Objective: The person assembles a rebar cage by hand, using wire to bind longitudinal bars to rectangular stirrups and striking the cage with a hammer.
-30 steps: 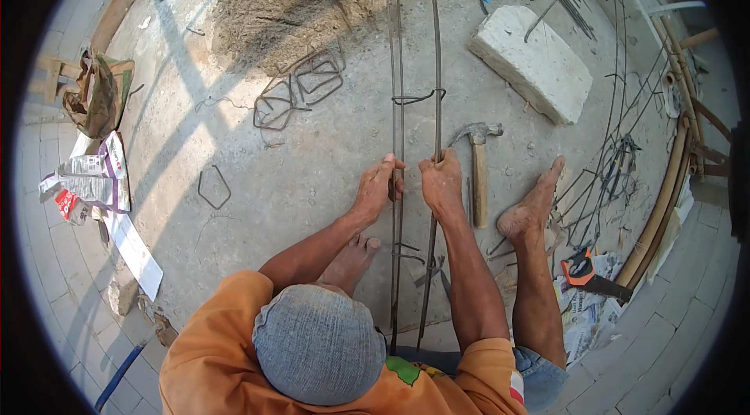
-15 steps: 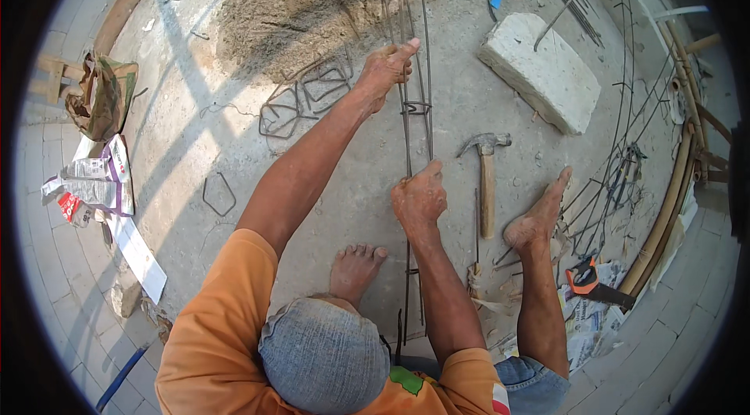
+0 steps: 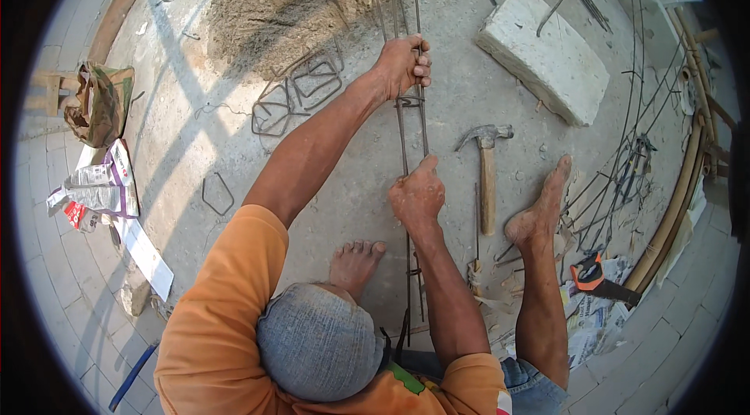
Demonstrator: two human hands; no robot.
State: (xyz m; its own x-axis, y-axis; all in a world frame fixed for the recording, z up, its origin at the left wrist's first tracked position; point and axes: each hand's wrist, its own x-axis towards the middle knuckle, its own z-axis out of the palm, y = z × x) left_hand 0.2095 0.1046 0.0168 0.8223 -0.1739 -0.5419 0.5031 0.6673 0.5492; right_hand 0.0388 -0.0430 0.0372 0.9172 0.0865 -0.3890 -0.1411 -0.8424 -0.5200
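A long, narrow rebar cage (image 3: 404,142) of thin dark rods joined by small ties runs from the top of the view down between my legs. My left hand (image 3: 404,67) is closed round its rods just above a cross tie, fingers curled over the right side. Lower down, my right hand (image 3: 418,194) is closed round the same cage, thumb lying up along a rod. A claw hammer (image 3: 487,181) with a wooden handle lies on the concrete right of my right hand. Several bent wire stirrups (image 3: 293,95) lie left of my left hand.
A sand heap (image 3: 266,17) sits at the far left, a pale concrete block (image 3: 547,64) at the right. More rebar (image 3: 625,149) lies beyond my right foot (image 3: 539,204). A handsaw (image 3: 601,281) rests on newspaper. Bags (image 3: 101,181) lie at the left edge.
My left hand has turned and its fingers have wrapped over the rods, where its thumb pointed out before. The right hand keeps nearly the same place. The view has shifted slightly.
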